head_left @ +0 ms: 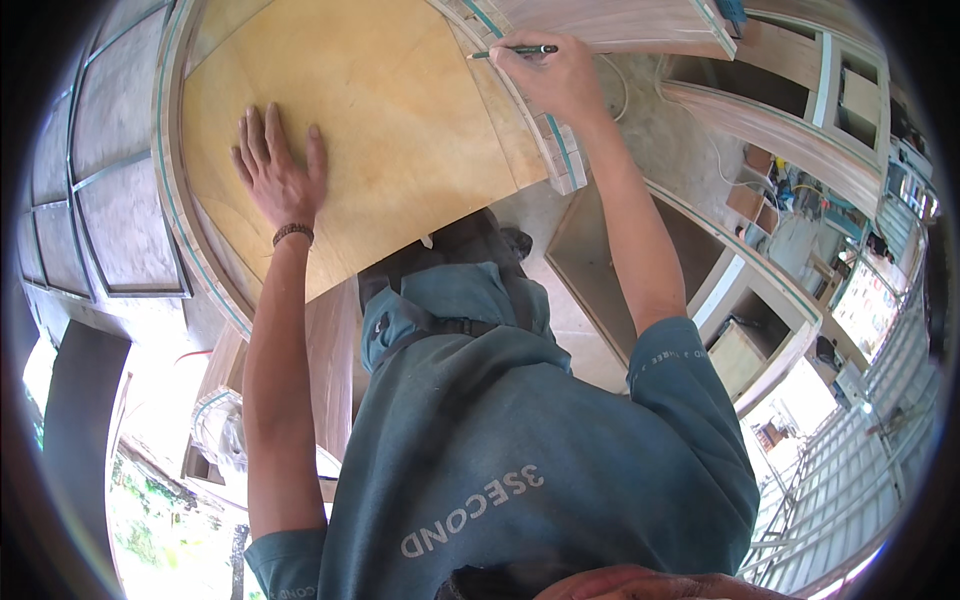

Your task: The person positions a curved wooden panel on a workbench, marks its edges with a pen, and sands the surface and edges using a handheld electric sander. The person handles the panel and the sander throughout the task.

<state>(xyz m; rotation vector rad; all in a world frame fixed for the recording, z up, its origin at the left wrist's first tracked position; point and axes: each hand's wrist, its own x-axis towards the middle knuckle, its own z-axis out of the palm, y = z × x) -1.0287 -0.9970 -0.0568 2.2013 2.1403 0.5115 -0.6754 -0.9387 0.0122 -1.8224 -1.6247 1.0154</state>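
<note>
A tan plywood sheet (pixel 400 130) lies inside a curved wooden frame (pixel 168 200) that has a green stripe along its edge. My left hand (pixel 278 170) presses flat on the sheet with its fingers spread, and a beaded bracelet sits on that wrist. My right hand (pixel 550 75) reaches to the sheet's far right edge and grips a dark pencil (pixel 515 50). The pencil tip touches the wood next to a curved laminated strip (pixel 555 140). My teal shirt fills the lower middle of the view.
Panelled wooden frames (pixel 110 200) lie to the left. An open wooden cabinet carcass (pixel 720 290) stands on the concrete floor (pixel 660 130) to the right, with more wooden frames (pixel 800 100) beyond it. Corrugated metal sheeting (pixel 850 480) is at the lower right.
</note>
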